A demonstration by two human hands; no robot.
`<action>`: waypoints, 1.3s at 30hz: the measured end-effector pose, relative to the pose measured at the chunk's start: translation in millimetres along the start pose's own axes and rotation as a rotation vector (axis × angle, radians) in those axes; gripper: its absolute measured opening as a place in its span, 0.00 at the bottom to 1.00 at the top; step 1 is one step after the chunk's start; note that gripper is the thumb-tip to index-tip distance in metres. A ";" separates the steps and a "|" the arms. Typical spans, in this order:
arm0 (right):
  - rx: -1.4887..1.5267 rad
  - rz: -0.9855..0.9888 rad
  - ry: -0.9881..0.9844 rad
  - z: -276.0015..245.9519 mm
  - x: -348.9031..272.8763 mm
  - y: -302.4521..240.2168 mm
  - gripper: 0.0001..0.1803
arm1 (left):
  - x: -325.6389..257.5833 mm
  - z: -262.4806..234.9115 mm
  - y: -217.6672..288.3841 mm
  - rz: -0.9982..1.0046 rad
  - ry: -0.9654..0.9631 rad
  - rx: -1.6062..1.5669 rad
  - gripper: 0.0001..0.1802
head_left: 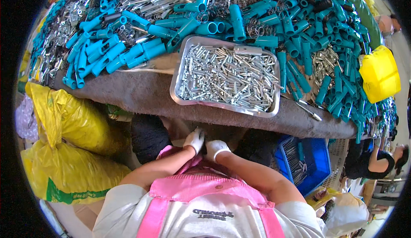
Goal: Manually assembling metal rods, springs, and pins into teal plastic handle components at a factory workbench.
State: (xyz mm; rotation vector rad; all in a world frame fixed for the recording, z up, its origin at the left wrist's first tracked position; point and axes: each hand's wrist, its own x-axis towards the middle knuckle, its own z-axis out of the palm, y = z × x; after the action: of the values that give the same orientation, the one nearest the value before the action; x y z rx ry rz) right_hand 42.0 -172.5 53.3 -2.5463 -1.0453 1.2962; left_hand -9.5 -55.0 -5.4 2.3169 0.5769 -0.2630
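Gloved fingers of the left hand (pixel 195 140) and right hand (pixel 215 148) meet at the lap below the surface (pixel 141 93); their grasp cannot be told. The metal tray (pixel 176 86) of steel pins (pixel 227 77) sits just beyond; reaching should clear its near rim.

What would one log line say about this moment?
left hand: white-gloved, touching right hand in lap | both below table edge | rectangular metal tray of small silver pins: untouched | teal plastic tubes: heaped behind
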 end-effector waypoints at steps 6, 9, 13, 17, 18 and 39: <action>-0.021 0.040 0.048 22.4 20.7 10.7 0.16 | 16.1 27.7 -18.8 -0.023 0.005 0.023 0.21; 0.046 0.015 0.045 13.9 16.9 10.2 0.18 | 15.3 7.1 -5.1 -0.075 -0.040 0.030 0.25; 0.271 -0.010 0.245 -37.3 -62.2 -5.8 0.27 | -38.8 -73.2 39.0 0.156 -0.110 -0.749 0.27; 1.099 -0.383 0.486 -50.0 -147.9 15.2 0.33 | -70.0 -95.9 58.0 0.834 -0.021 -0.387 0.36; 1.681 -0.530 0.435 -44.3 -168.1 4.0 0.33 | -81.3 -103.9 86.7 0.844 0.079 -0.372 0.35; 1.531 1.948 1.246 541.4 -349.0 -54.0 0.33 | -143.0 -8.2 181.4 0.422 -0.812 -0.171 0.18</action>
State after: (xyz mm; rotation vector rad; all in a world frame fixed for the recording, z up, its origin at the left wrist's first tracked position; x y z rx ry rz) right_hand -530.6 -459.7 -32.7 -1.4479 2.0163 -0.1865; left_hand -48.5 -212.2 159.4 1.8807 -0.2793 -0.8474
